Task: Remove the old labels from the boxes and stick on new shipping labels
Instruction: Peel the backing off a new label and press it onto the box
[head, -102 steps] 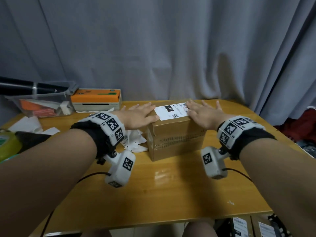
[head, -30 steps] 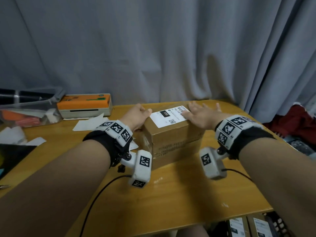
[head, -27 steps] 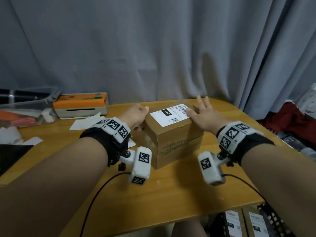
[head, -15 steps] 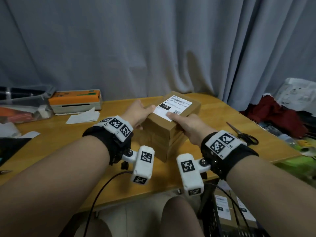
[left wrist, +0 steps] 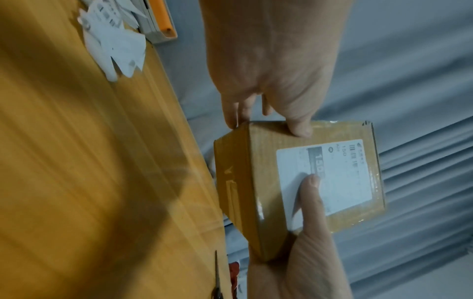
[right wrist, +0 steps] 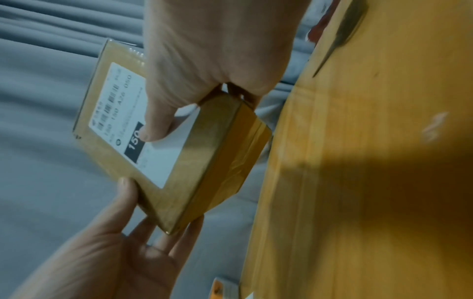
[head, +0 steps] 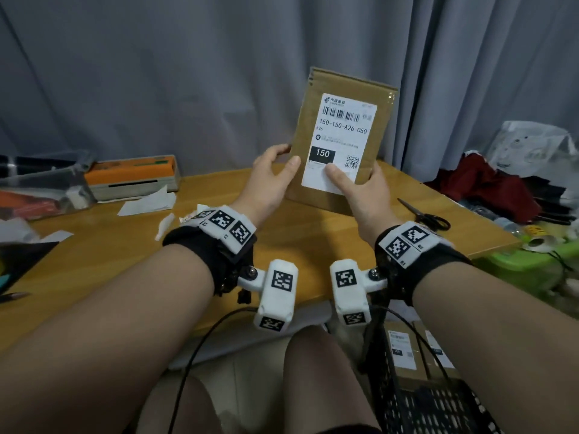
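A brown cardboard box (head: 344,84) is held up above the wooden table (head: 109,264), tipped so its top faces me. A white shipping label (head: 340,136) with a barcode and "150" is stuck on that face. My left hand (head: 275,170) grips the box's lower left edge, thumb on the front. My right hand (head: 360,195) grips the lower right edge, its thumb pressing the label's bottom. In the left wrist view the box (left wrist: 238,182) and label (left wrist: 340,182) show below my left hand (left wrist: 268,70). The right wrist view shows the box (right wrist: 210,161) under my right hand (right wrist: 204,50).
An orange label printer (head: 134,173) and a clear plastic bin (head: 40,189) stand at the table's back left, with paper scraps (head: 147,203) near them. Scissors (head: 423,216) lie at the right edge. A black basket (head: 438,408) holding labelled boxes (head: 402,349) sits below the table.
Both hands went from pressing flat on the label to gripping the box. The box came off the table and tipped upright, its label now facing me. My view swung to the right.
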